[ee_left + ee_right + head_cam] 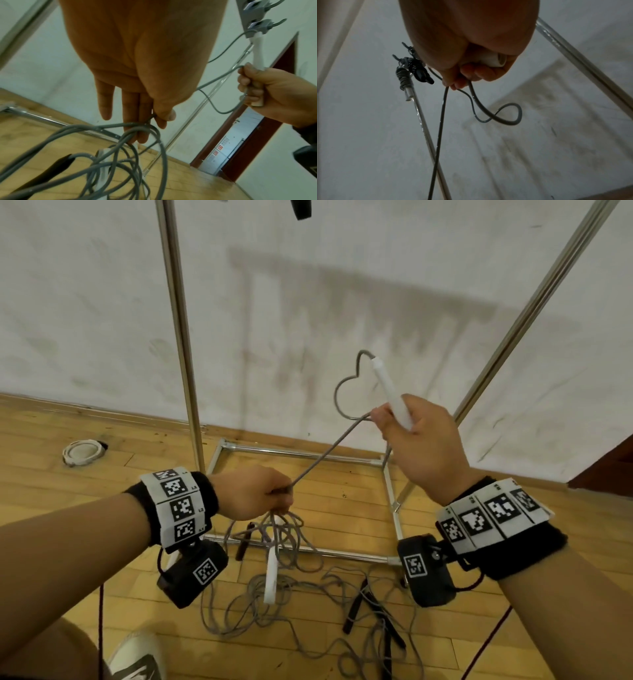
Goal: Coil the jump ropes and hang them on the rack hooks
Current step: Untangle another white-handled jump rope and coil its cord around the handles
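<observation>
My right hand (394,419) grips a white handle (390,392) of a grey jump rope (329,453), held up in front of the wall. A small loop of the rope curls from the handle's tip back into the same fist. From there the rope runs taut down-left to my left hand (284,498), which pinches it between thumb and fingers. In the left wrist view several rope loops (102,128) hang from the left hand (159,119). The rope's second white handle (270,577) dangles below. Rack hooks (257,24) show at the top right of that view.
The metal rack has uprights (178,337) and a base frame (294,453) on the wooden floor. More tangled grey rope with black handles (356,607) lies at my feet. A coiled rope with black handles (418,71) hangs on the rack. A tape roll (82,451) lies far left.
</observation>
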